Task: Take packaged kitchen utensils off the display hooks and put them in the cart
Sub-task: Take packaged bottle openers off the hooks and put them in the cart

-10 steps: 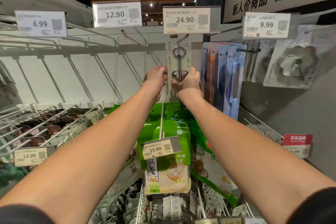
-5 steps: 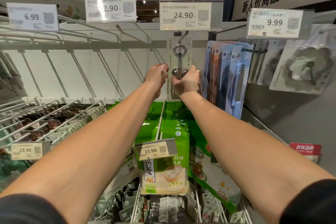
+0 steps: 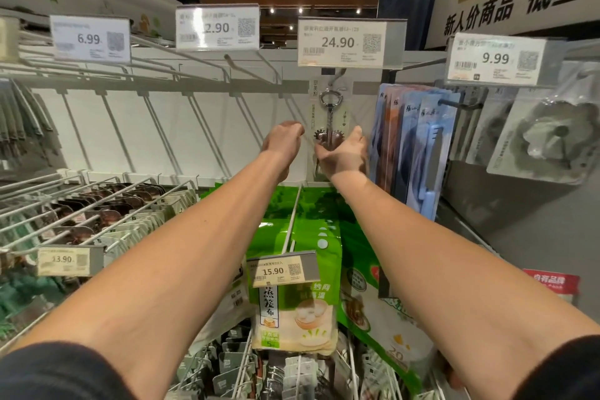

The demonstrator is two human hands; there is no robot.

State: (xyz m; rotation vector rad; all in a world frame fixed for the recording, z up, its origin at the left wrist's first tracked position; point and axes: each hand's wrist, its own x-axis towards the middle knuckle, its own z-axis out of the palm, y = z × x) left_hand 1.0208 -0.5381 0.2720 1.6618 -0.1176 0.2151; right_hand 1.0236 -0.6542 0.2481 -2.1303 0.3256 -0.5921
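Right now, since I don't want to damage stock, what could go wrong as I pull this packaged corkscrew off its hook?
The carded metal corkscrew hangs on its hook under the 24.90 tag, held low by the right hand; pulling down rather than outward may tear the card's hole. The left hand is beside it, seemingly not gripping, so the card could swing into the blue packaged utensils.

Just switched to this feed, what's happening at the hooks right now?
A person is reaching up with both bare arms to a silver metal corkscrew in a clear-fronted white card pack, which hangs on a display hook under the white 24.90 price tag. The right hand cups the pack's lower part from the right. The left hand is curled at its left edge; whether it is gripping the pack cannot be told. The pack is on the hook, and no cart is in view.
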